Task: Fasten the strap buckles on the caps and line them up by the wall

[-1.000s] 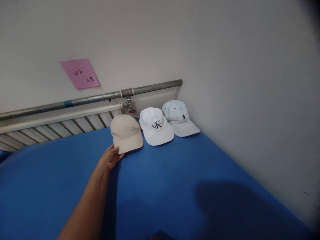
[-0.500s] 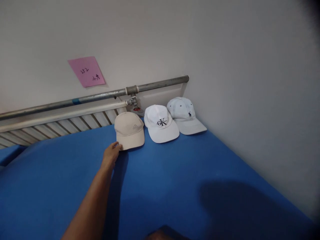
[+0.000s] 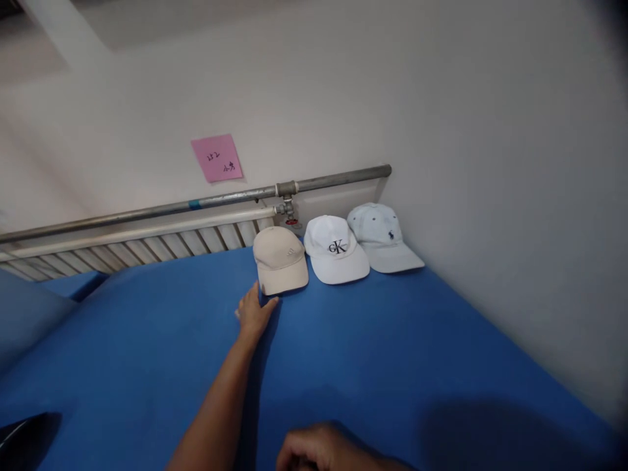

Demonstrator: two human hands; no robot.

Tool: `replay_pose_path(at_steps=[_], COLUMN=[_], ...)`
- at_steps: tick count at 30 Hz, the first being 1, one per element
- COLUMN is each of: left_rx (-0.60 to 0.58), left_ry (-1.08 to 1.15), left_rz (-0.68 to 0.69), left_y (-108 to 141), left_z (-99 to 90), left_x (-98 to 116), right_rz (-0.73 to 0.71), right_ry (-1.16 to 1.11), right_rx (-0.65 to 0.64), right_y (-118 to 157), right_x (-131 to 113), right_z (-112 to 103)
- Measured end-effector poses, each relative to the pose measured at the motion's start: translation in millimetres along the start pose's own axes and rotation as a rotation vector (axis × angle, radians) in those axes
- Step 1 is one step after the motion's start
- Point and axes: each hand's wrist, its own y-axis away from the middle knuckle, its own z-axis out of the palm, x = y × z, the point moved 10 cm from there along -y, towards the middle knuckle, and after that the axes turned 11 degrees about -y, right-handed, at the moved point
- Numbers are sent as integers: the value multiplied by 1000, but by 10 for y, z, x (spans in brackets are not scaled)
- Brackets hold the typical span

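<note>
Three caps sit in a row on the blue surface (image 3: 373, 353) against the back wall: a beige cap (image 3: 279, 260), a white cap with a black logo (image 3: 335, 250) and a pale blue cap (image 3: 383, 237) in the corner. My left hand (image 3: 254, 311) lies flat on the blue surface just in front of the beige cap's brim, fingers apart and holding nothing; its fingertips are at the brim's edge. My right hand (image 3: 328, 450) rests low at the bottom edge with curled fingers, partly cut off by the frame.
A grey pipe (image 3: 226, 197) with a red valve (image 3: 291, 221) runs along the back wall above white slats (image 3: 147, 247). A pink note (image 3: 216, 157) is stuck on the wall. A white wall closes the right side. A dark object (image 3: 22, 433) lies bottom left.
My left hand has let go of the beige cap's brim and drawn back a little onto the blue surface. My right hand has come into view at the bottom. The view has pulled back.
</note>
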Motion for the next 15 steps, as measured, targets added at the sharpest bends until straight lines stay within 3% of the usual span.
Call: replay_pose_path(at_steps=[6, 11, 15], left_rx=[36, 13, 34], left_ry=[-302, -326, -269], left_rz=[93, 149, 155], left_y=[-37, -73, 47], left_z=[105, 130, 19], left_x=[157, 213, 245], right_rz=[-17, 33, 83], right_ry=[0, -33, 3], right_rx=[63, 13, 82], right_y=[-44, -37, 37], right_x=[6, 22, -43], right_z=[-45, -24, -4])
